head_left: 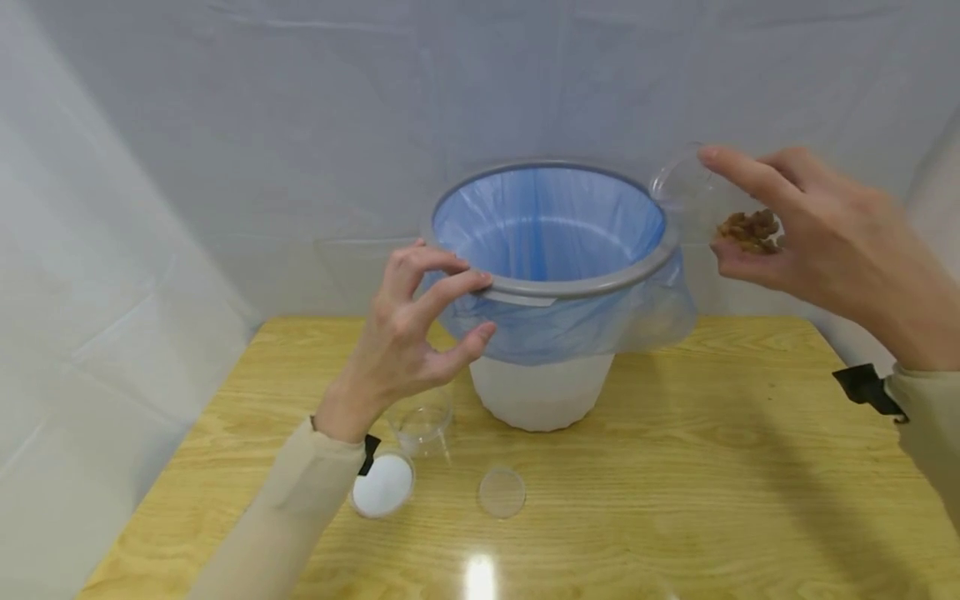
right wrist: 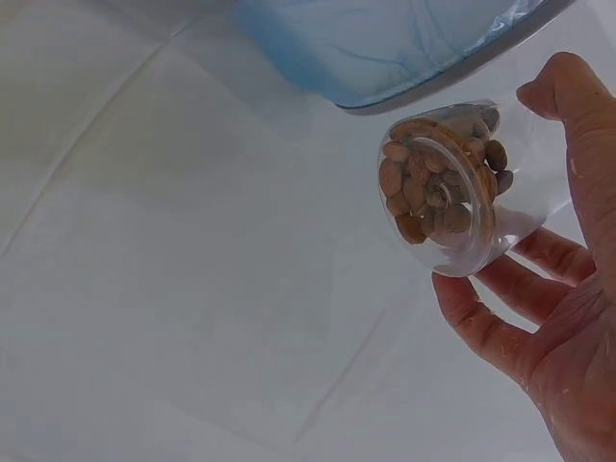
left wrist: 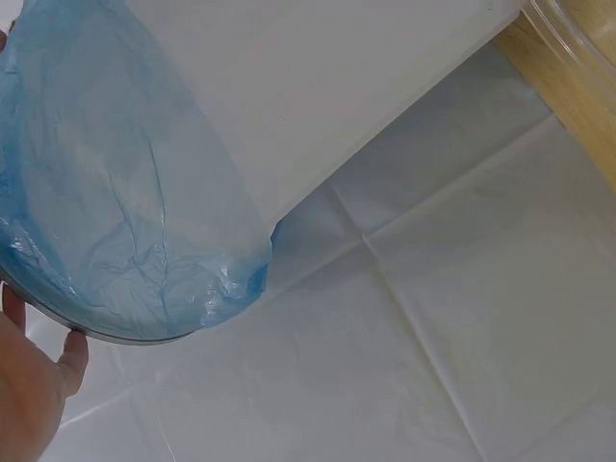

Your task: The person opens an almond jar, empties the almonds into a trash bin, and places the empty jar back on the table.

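A white trash can (head_left: 540,396) stands on the table, lined with a blue plastic bag (head_left: 540,321) folded over its grey rim (head_left: 592,287). My left hand (head_left: 408,325) rests its fingertips on the rim's near left side, the thumb apart below. Right of the can, my right hand (head_left: 843,217) grips a clear plastic cup (right wrist: 529,207) between thumb and fingers. The cup is tilted, its mouth toward the can. Brown nuts (right wrist: 414,183) that look like almonds lie inside it. The palm and wrist hide part of the cup in the right wrist view.
On the wooden table (head_left: 712,467), a clear cup (head_left: 423,425) stands near my left forearm. A round dish of white powder or a white disc (head_left: 384,486) and a clear round lid (head_left: 502,492) lie closer. White sheeting (head_left: 225,167) hangs behind the table.
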Demonstrator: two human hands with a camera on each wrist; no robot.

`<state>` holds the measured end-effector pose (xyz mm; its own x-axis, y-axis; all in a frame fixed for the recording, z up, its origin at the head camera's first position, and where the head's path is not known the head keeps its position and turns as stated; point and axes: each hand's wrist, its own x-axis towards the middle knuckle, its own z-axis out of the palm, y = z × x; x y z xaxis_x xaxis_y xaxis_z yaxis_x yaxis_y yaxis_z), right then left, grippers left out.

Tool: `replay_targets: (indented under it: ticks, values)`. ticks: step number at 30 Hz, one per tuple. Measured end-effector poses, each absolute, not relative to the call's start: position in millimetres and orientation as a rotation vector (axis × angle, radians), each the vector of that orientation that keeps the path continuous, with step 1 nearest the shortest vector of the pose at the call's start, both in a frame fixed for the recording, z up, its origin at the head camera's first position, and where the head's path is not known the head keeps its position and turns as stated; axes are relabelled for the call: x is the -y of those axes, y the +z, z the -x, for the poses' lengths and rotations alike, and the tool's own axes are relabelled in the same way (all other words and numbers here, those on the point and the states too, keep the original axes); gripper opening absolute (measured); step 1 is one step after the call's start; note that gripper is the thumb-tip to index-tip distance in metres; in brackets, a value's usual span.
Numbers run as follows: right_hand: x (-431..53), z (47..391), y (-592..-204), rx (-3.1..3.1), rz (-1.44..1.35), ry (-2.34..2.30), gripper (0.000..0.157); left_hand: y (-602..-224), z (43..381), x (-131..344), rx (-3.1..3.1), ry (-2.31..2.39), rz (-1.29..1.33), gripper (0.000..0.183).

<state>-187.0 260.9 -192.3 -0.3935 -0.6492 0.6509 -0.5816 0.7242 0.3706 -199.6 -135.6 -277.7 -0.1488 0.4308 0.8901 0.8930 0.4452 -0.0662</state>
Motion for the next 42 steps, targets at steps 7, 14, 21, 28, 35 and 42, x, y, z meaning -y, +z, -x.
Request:
replay_targets:
  ticks: [7, 14, 21, 28, 35, 42]
  values:
    - [-252.2, 194.5, -179.3, 2.098, -1.039, -0.150, 0.066, -277.1, 198.8, 135.1, 1.750, -0.630, 1.121, 0.037]
    - [-243.6, 198.8, -172.6, 2.095, -1.097, -0.209, 0.057, -276.7, 197.8, 133.6, 1.763, -0.641, 1.114, 0.036]
    - [-240.4, 207.8, -166.7, 2.082, -1.089, -0.307, 0.063, -276.3, 198.3, 131.8, 1.763, -0.652, 1.103, 0.035]
    - [-238.4, 214.5, -165.7, 2.043, -1.108, -0.414, 0.053, -277.6, 201.0, 133.1, 1.743, -0.622, 1.121, 0.035]
    - [-235.9, 220.6, -162.1, 1.987, -1.138, -0.457, 0.071, -277.7, 200.1, 131.8, 1.744, -0.642, 1.107, 0.035]
    - [-234.7, 222.3, -158.6, 1.917, -1.158, -0.491, 0.055, -278.2, 200.9, 132.4, 1.740, -0.631, 1.116, 0.035]
